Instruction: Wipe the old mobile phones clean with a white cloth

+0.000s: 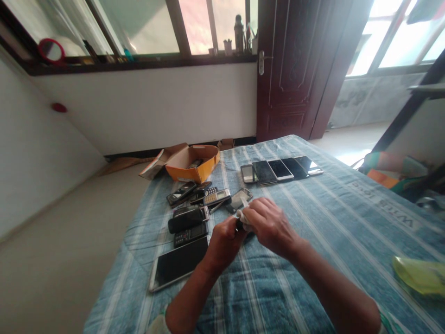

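My left hand (pixel 224 243) is closed around a small dark object, probably a phone (pixel 239 224), which it mostly hides. My right hand (pixel 267 222) is closed on a white cloth (pixel 243 214) and presses it against that object. Both hands meet above a blue striped cloth-covered surface (pixel 313 222). Just beyond them lies a pile of old keypad phones (pixel 198 204). A large smartphone (pixel 179 263) lies face up to the left of my left wrist.
A row of several smartphones (pixel 281 169) lies further back. An orange cardboard box (pixel 193 162) sits at the far left corner. A yellow-green item (pixel 420 276) rests at the right edge. Behind are a wall, a window sill and a dark door (pixel 295 69).
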### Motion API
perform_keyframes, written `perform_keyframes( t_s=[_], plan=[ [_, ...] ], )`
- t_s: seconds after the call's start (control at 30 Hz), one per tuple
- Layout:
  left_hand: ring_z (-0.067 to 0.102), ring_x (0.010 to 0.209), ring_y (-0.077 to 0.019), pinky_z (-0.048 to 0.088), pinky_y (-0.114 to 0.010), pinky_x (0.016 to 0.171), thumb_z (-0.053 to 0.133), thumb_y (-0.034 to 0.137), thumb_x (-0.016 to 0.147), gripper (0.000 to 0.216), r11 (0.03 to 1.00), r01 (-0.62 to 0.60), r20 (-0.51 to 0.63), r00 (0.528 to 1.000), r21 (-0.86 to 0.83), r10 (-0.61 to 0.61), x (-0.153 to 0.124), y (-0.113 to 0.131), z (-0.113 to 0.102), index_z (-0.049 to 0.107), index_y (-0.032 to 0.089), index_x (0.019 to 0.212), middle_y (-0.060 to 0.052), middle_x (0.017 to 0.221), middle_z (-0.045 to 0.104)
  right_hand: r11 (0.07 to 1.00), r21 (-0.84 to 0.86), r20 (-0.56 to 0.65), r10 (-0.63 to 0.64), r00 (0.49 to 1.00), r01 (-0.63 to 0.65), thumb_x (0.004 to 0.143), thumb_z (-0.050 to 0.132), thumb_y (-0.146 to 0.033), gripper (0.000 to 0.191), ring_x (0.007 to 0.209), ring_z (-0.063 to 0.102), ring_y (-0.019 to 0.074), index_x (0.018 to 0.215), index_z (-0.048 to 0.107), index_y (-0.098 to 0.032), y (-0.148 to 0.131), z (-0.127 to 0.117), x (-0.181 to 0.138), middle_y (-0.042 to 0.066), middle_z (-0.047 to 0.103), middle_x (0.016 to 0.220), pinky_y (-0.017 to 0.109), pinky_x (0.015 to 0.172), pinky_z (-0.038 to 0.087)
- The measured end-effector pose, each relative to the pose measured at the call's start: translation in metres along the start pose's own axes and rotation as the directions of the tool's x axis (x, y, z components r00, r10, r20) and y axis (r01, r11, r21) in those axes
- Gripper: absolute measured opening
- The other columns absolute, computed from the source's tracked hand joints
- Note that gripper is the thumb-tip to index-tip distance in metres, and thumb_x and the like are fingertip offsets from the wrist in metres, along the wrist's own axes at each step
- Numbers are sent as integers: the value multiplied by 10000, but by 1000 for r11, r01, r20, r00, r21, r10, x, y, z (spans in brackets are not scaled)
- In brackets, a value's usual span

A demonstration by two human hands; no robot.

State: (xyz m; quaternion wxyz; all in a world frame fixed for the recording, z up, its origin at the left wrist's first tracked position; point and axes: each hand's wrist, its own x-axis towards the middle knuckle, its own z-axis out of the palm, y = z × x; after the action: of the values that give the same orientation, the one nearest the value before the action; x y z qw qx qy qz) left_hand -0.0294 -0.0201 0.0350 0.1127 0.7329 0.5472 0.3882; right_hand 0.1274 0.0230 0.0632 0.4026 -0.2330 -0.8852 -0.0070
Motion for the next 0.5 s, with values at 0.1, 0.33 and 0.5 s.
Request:
perform_keyframes(
  t_s=[0.1, 0.33, 0.5],
  plan=[
    [509, 555, -108, 379, -198, 495, 520, 157, 789, 104, 1000, -19, -13, 1000, 2, 20, 0, 4, 0, 511, 170, 686, 18, 597, 542, 998, -14, 8, -64, 998, 64, 928, 384, -178, 259, 714, 439, 165, 750, 573, -176, -8, 2, 3, 35, 508, 701, 336, 782, 381],
    [500, 545, -110, 395, -216, 519, 565, 230, 814, 153, 1000, -13, 30, 999, -13, 14, 1, 1, -2, 540, 158, 681, 9, 613, 530, 967, 235, 31, 95, 995, -99, 940, 385, -236, 235, 682, 463, 138, 798, 561, -173, 18, -4, -7, 26, 494, 726, 260, 620, 376],
    [504, 552, -107, 398, -208, 519, 567, 230, 814, 145, 999, 4, 23, 1000, -44, -3, 1, 1, -2, 545, 161, 688, 15, 613, 534, 982, 138, -24, 134, 991, -130, 939, 384, -227, 248, 693, 463, 152, 781, 568, -172, 8, 0, -5, 37, 504, 720, 278, 648, 384]
  ],
)
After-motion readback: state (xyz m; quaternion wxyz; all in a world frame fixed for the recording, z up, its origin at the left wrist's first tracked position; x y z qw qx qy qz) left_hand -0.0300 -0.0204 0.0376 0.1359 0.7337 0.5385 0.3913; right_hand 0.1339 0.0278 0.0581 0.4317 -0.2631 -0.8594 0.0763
